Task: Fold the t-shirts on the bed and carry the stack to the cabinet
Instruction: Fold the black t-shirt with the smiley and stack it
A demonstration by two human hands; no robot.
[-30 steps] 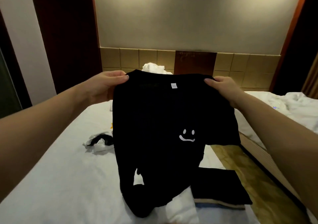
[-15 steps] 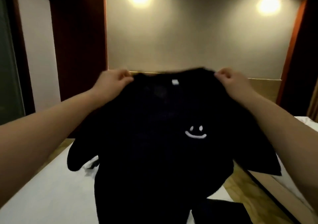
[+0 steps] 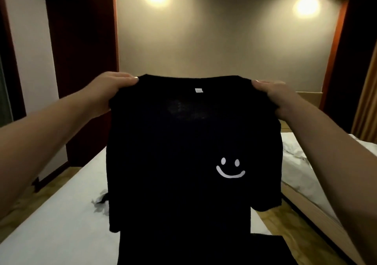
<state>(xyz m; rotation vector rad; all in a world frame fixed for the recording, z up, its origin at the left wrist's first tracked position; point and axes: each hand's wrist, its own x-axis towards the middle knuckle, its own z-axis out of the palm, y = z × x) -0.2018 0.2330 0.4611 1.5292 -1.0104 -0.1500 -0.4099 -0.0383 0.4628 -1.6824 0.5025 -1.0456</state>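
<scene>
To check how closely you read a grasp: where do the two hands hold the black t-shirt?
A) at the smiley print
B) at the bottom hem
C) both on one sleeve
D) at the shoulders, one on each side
D: the left hand and right hand each grip a top corner of the t-shirt, which hangs spread between them.

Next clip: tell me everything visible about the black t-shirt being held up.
The black t-shirt, soft-looking fabric, hangs unfolded in the air over the white bed. A small white label sits at the collar; a white smiley face is printed on the chest. The left hand and right hand each grip one shoulder. Its lower edge cannot be made out.
</scene>
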